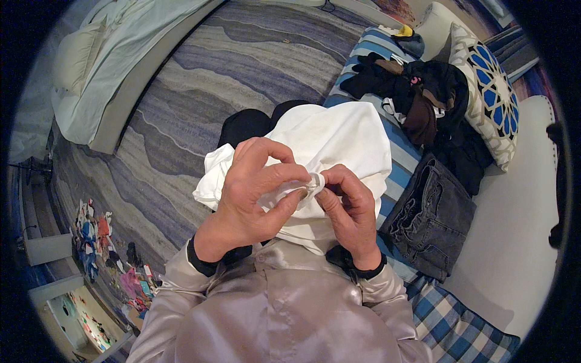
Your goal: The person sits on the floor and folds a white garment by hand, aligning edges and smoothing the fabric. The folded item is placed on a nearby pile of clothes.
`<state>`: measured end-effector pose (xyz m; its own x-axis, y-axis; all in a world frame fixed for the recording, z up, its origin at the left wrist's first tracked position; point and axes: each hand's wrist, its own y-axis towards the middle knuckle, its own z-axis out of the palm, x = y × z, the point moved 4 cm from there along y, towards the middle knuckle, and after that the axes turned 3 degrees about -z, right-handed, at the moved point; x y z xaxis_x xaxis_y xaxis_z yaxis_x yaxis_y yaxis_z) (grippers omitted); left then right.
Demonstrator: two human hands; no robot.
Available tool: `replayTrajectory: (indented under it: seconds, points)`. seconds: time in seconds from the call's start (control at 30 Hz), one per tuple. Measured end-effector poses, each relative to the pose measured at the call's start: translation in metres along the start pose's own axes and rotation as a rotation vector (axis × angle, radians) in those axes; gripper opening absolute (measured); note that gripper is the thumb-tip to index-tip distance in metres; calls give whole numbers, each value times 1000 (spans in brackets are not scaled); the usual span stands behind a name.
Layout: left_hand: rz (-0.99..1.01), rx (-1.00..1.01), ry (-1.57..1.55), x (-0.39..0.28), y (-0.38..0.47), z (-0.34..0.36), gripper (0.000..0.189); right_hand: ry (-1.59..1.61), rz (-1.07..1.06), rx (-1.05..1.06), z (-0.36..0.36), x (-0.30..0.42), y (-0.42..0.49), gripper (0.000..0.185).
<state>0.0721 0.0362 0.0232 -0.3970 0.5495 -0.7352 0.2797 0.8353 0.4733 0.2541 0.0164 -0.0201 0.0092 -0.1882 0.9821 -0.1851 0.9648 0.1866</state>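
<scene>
A white cloth garment lies spread over my lap, with a bunched part at its left. My left hand pinches a small twisted edge of the white fabric between thumb and forefinger. Close beside it, my right hand grips the same edge between its thumb and bent fingers. The fingertips of both hands nearly meet over the middle of the garment. Whether a needle or thread is between them cannot be made out. Black bands circle both wrists.
On the striped sofa seat at the right lie dark clothes, grey jeans and a patterned cushion. A checked cushion is at lower right. A bed stands upper left; small colourful items lie on the carpet.
</scene>
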Motion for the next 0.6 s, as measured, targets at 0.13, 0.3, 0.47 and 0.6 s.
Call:
replayTrajectory:
  seconds: [0.13,0.3,0.47,0.6]
  points:
    - [101,28,96,-2,2,1,27,-51,-31,9,0,2,0,12]
    - [72,53,23,1,2,1,25,-133,-124,1,1,6,0,14]
    - [-63,59,-186,6,-2,3,20,-238,-186,17,2,10,1,14]
    - [-196,14,-443,15,-5,-5,17,-373,-225,-64,-2,13,1,11]
